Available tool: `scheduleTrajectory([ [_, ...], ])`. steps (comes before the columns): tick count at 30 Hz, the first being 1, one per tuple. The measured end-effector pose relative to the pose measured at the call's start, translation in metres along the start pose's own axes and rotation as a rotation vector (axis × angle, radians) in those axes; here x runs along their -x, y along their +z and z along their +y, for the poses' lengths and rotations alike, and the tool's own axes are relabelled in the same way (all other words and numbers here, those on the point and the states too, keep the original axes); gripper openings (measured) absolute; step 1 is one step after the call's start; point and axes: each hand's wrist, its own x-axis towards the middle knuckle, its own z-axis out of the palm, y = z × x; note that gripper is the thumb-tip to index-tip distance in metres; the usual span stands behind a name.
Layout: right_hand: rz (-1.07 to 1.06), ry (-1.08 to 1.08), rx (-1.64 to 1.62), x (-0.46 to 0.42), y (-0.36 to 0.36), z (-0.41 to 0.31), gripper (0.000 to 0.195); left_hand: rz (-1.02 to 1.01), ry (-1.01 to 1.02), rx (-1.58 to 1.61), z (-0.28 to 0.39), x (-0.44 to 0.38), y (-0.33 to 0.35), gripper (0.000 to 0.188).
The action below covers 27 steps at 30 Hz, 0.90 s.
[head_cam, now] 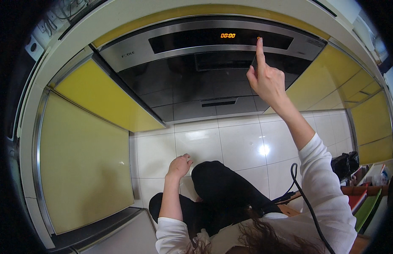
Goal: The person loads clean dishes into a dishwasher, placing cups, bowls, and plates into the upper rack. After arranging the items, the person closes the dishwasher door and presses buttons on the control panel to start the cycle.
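My right hand (268, 77) reaches up to a built-in Fotile kitchen appliance (183, 79) with a steel and black glass front. Its index finger is straight, the tip at a small lit orange symbol on the black control panel (183, 41); the other fingers are curled and hold nothing. Orange digits (228, 35) glow left of that fingertip. Lower in the view, my left hand (180, 165) hangs loosely bent beside my knee, above the tiled floor, with nothing seen in it. A recessed handle (218, 103) lies low on the appliance front.
Yellow cabinet doors (85, 158) flank the appliance, the left one close to me. A pale countertop edge (126, 19) curves above. At right are a black plastic bag (345, 165) and a shelf with folders (367, 209). A black cable (307, 203) crosses my right sleeve.
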Motion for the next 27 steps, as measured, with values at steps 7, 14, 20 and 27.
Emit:
scheduleTrajectory([
  [7,-0.015,-0.015,0.119,-0.006,0.001,0.008,0.076,0.008,0.006,0.001,0.002,0.0,-0.001,0.032],
  [14,-0.01,0.002,0.036,0.004,-0.011,-0.002,0.071,0.005,-0.001,0.001,0.004,0.001,-0.001,0.032],
  [20,-0.046,0.007,0.029,0.002,-0.012,0.001,0.075,0.01,-0.004,-0.001,0.003,0.003,-0.001,0.032],
  [27,-0.045,-0.007,0.111,-0.005,-0.001,0.007,0.074,0.022,0.01,0.005,0.001,0.003,0.002,0.031],
])
